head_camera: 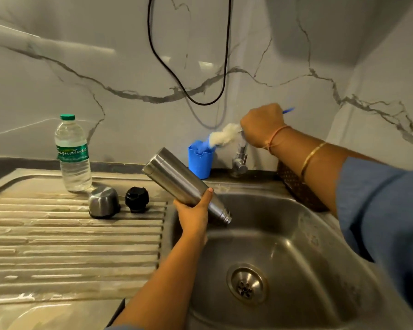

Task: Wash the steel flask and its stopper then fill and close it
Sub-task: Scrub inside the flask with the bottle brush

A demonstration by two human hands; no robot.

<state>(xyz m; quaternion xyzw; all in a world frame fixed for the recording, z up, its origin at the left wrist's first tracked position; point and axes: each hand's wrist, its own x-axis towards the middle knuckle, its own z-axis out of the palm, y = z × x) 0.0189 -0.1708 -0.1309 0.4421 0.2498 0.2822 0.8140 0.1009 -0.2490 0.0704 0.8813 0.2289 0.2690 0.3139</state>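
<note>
My left hand (193, 210) grips the steel flask (177, 179) near its neck and holds it tilted, its open mouth pointing down over the sink (296, 234). My right hand (262, 125) is raised by the tap (240, 158) and grips a bottle brush (224, 136) with a blue handle; its white bristles hang over the blue cup (200, 163). The black stopper (137, 199) and the steel cap (103, 202) stand on the ribbed drainboard (69, 241), left of the flask.
A plastic water bottle (73, 153) with a green cap stands at the back of the drainboard. A dark woven basket (298, 186) sits behind the sink under my right forearm. A black cable (188, 94) hangs on the marble wall. The drain (246, 284) is open.
</note>
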